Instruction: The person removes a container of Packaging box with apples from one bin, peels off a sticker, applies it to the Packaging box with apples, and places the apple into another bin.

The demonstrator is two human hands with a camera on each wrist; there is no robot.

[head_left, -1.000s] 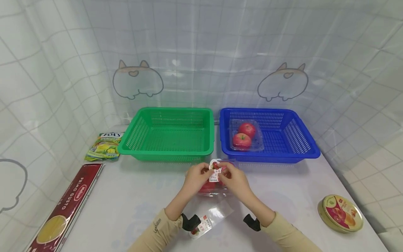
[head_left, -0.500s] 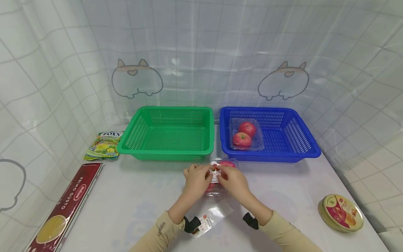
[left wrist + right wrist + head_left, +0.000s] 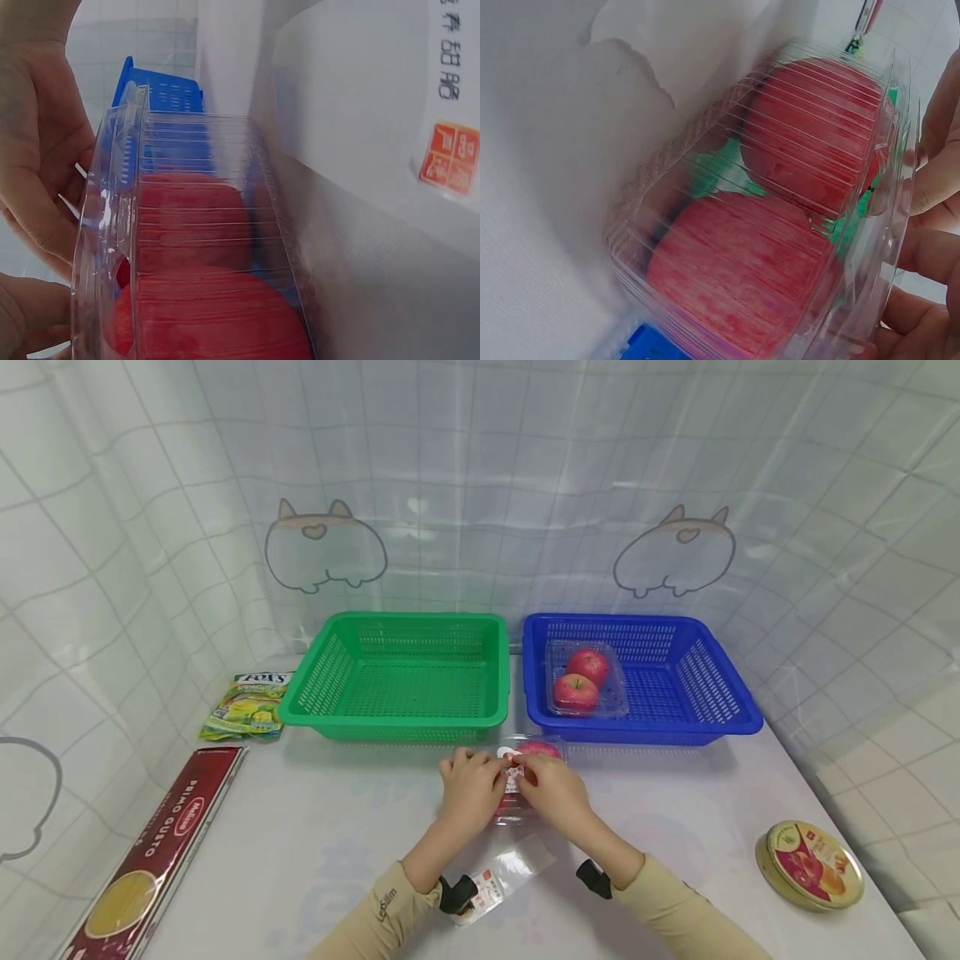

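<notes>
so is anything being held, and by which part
Cannot be told: both hands touch the upper part of the white label over the clear apple box, pinching or only pressing.

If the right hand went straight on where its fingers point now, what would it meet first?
Probably the left hand: its fingers lie opposite, at the white label. They look nearly touching, but the head view doesn't settle whether there is a gap.

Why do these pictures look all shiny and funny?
Head view: bright glare spots on the wall and a shine on the clear film; left wrist view: white glints along the plastic box; right wrist view: see-through ridges make the apples look stripy.
</notes>
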